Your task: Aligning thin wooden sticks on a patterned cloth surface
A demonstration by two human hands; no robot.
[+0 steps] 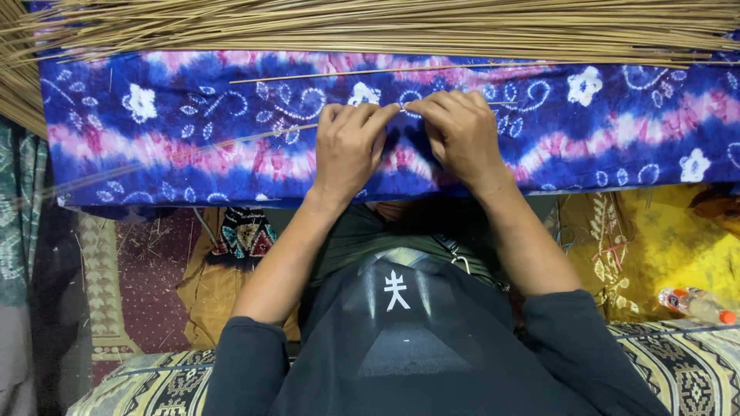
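We pinch a thin stick (270,132) between our left hand (348,146) and right hand (460,131); its long axis runs leftward across the blue cloth (617,131), nearer our left.

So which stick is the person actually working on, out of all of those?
Start at the blue, pink and white patterned cloth stretched across the lap, below the big heap of straw-coloured sticks. Two thin sticks lie loose on it; take the lower stick, slanting up from the left edge. Unlike the upper stick, it runs in under the left hand, whose fingertips meet the right hand.
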